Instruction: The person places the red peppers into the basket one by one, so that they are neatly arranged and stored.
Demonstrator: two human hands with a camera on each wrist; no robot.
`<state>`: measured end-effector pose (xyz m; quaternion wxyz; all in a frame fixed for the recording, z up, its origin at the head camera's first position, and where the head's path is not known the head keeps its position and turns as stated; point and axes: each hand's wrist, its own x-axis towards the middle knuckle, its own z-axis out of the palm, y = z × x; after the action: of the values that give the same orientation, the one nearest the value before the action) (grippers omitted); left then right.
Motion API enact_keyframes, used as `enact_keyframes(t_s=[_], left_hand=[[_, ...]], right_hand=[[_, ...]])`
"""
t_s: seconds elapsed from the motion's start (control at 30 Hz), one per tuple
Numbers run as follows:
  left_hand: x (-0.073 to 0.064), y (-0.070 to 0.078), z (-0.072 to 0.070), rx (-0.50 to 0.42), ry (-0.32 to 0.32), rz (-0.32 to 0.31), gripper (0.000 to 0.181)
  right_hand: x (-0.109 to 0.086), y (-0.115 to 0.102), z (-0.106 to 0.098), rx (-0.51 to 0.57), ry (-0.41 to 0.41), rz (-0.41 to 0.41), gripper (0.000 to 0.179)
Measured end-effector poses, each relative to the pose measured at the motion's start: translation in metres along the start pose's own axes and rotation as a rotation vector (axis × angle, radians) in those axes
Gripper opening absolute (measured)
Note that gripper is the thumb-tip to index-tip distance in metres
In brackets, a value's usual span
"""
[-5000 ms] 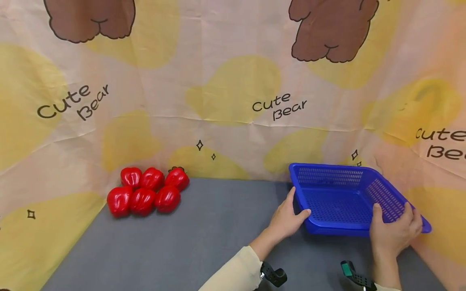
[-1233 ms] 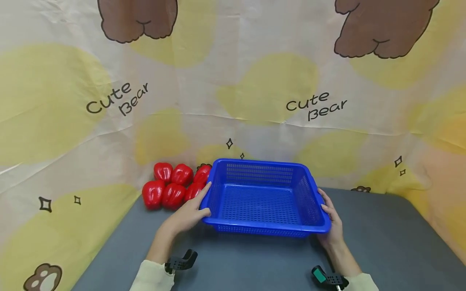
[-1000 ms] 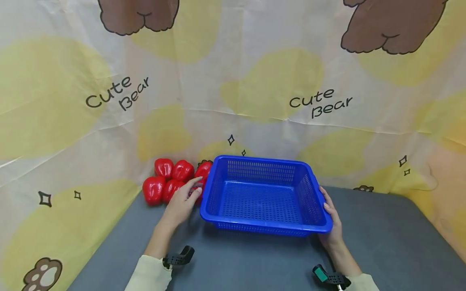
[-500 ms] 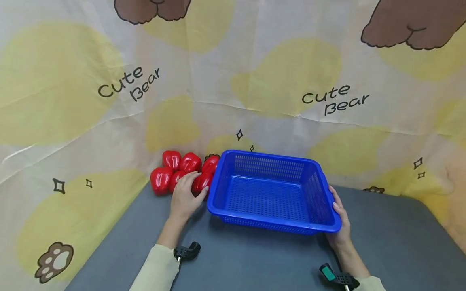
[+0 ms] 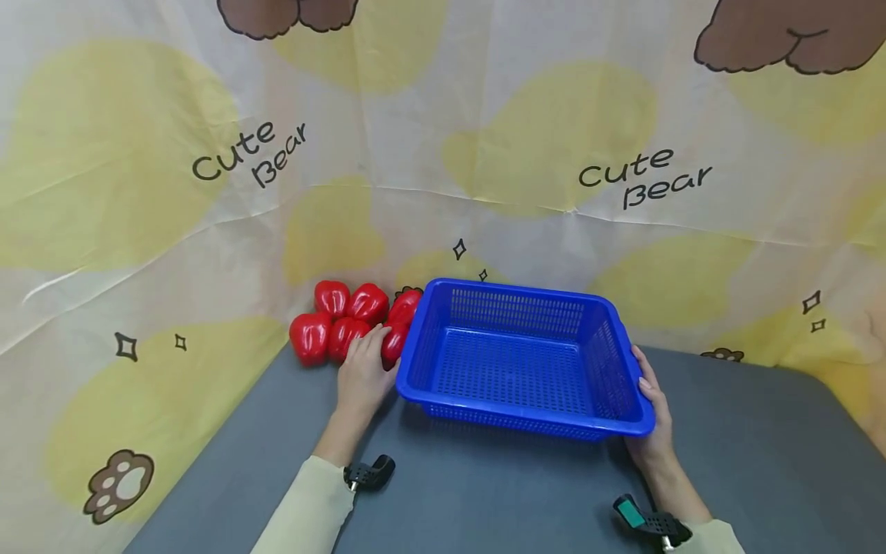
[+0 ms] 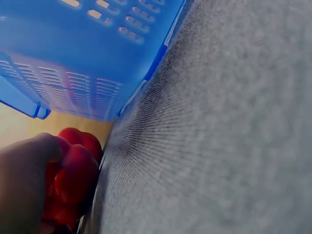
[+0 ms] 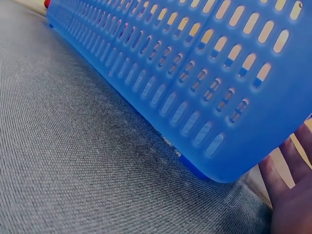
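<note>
In the head view my left hand (image 5: 363, 373) grips a red bell pepper (image 5: 393, 344) at the front right of a cluster. The left wrist view shows the thumb (image 6: 46, 146) against a glossy red pepper (image 6: 75, 173), low beside the basket's side. A blue plastic basket (image 5: 512, 422) with slotted walls stands on the table, its inside bare. My right hand (image 5: 654, 415) holds the basket at its right side, fingertips on the rim. Its fingers (image 7: 275, 178) show past the basket's corner in the right wrist view; the thumb is hidden.
Several more red peppers (image 5: 310, 338) lie in two rows left of the basket, against the back cloth. The back right one is partly behind the basket's rim. A grey cloth (image 5: 443, 492) covers the table, and a bear-print curtain (image 5: 512, 154) rises behind.
The basket has come from the right to beside the peppers, carried by both hands. My left hand then left its rim and closed on a pepper; the right hand stays on the basket.
</note>
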<state>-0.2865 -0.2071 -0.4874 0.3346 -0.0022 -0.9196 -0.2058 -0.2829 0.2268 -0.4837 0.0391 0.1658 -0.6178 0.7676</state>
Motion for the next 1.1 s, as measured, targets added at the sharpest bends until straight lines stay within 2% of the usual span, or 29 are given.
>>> enact_keyframes(t_s=[0.17, 0.3, 0.43, 0.6, 0.67, 0.77, 0.87, 1.0, 1.1], left_hand=[[-0.002, 0.001, -0.002, -0.059, 0.023, -0.008, 0.065], [-0.003, 0.000, -0.002, -0.077, 0.034, -0.015, 0.064], [-0.005, 0.000, -0.003, -0.083, 0.008, -0.053, 0.063], [-0.003, -0.001, 0.000, -0.037, 0.000, -0.041, 0.066], [-0.002, 0.000, 0.001, -0.026, 0.004, -0.039, 0.067], [-0.001, 0.001, 0.002, -0.060, -0.013, -0.058, 0.068], [-0.002, -0.001, 0.003, -0.121, -0.030, -0.084, 0.067], [-0.005, -0.005, 0.002, -0.173, -0.037, -0.115, 0.067], [-0.004, -0.003, 0.003, -0.200, -0.042, -0.130, 0.068]], right_hand=[[0.002, -0.004, -0.002, -0.006, 0.006, 0.011, 0.057], [0.008, -0.012, -0.008, -0.059, 0.088, -0.005, 0.050], [0.012, -0.024, -0.017, -0.138, 0.159, 0.080, 0.046], [0.014, -0.034, -0.020, -0.130, 0.211, 0.146, 0.057], [0.014, -0.037, -0.024, -0.122, 0.251, 0.153, 0.053], [0.010, -0.040, -0.037, -0.103, 0.286, 0.169, 0.045], [0.003, -0.038, -0.050, -0.028, 0.263, 0.127, 0.038], [0.001, -0.031, -0.057, 0.090, 0.154, 0.051, 0.039], [0.000, -0.026, -0.057, 0.094, 0.116, 0.015, 0.044]])
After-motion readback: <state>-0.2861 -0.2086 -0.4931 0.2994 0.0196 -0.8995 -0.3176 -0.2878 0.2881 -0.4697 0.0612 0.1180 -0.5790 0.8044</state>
